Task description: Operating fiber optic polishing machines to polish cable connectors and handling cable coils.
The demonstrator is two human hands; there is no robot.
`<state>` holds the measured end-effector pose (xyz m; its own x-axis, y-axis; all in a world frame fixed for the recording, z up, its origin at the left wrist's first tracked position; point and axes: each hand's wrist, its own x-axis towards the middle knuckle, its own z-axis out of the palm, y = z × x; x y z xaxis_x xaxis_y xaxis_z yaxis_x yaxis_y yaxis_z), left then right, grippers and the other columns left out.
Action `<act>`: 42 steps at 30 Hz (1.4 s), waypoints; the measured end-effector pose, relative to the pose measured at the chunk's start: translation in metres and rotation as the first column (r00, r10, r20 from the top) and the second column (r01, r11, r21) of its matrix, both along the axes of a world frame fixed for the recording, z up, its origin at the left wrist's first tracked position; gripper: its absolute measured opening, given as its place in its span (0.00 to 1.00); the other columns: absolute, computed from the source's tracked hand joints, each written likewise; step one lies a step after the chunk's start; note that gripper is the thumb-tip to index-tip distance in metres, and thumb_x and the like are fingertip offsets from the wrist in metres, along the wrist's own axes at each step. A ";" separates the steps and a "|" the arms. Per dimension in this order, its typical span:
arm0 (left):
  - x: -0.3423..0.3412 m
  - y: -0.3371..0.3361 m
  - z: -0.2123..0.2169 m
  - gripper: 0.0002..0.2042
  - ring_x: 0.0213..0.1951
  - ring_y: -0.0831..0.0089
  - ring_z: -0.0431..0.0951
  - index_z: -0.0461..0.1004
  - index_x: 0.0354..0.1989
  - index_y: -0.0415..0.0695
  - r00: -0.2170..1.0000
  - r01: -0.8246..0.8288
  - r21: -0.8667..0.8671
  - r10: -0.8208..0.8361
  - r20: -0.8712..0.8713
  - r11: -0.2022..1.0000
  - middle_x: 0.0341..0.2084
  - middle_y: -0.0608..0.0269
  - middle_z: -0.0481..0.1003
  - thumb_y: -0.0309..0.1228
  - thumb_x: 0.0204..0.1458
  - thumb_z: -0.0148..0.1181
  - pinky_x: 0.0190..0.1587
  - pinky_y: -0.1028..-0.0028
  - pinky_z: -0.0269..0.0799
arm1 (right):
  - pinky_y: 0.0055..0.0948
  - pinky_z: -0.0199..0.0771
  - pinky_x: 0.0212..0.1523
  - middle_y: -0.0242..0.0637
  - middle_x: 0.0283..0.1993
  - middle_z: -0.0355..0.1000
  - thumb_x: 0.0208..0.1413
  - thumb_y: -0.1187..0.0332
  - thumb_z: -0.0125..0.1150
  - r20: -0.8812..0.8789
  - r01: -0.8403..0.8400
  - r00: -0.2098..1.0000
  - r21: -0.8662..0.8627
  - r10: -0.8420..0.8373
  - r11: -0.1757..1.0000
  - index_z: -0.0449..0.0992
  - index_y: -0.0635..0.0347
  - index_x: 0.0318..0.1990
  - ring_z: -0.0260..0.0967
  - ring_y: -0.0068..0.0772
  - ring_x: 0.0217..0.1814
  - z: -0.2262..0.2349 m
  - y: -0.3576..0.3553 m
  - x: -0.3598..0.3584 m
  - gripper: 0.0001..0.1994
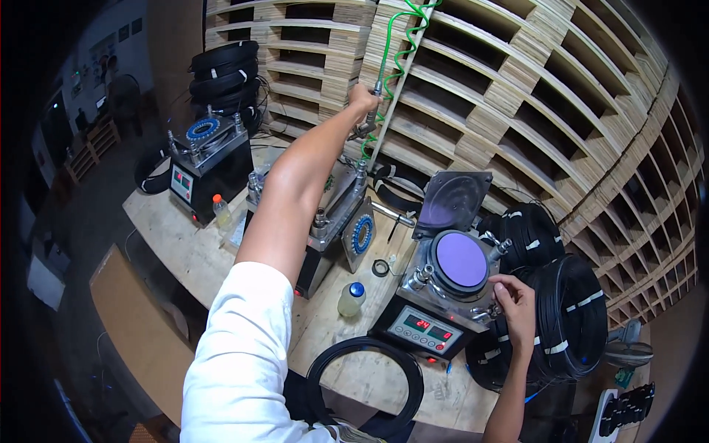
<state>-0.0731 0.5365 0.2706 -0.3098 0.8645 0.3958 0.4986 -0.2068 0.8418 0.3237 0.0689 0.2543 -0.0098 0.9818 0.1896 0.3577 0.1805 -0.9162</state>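
Note:
My left arm, in a white sleeve, stretches far forward. Its hand (362, 100) is closed round an air blow gun (371, 117) that hangs from a green coiled hose (399, 55). At the right, my right hand (516, 301) is beside a polishing machine (422, 330), fingers loosely bent and a little apart, with nothing visible in them. Its fingertips are close to the edge of the round purple polishing pad (461, 258); whether they touch the machine I cannot tell. Behind the pad, the machine's square plate (452, 203) stands tilted up.
Two more machines (210, 166) (336, 221) stand to the left on the wooden table (166, 240). Bottles with blue (352, 301) and orange (221, 212) caps, a black tape roll (380, 268) and cable coils (365, 384) (569, 317) lie around. Stacked pallets (473, 96) rise behind.

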 end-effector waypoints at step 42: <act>0.098 -0.459 0.050 0.34 0.42 0.72 0.81 0.69 0.59 0.30 0.444 0.894 -0.179 -0.866 0.230 0.411 0.46 0.53 0.78 0.38 0.48 0.75 0.43 0.71 0.82 | 0.37 0.63 0.67 0.47 0.67 0.63 0.55 0.67 0.71 -0.224 -0.463 0.847 0.138 0.483 0.876 0.52 0.62 0.73 0.61 0.37 0.69 0.007 -0.032 -0.067 0.42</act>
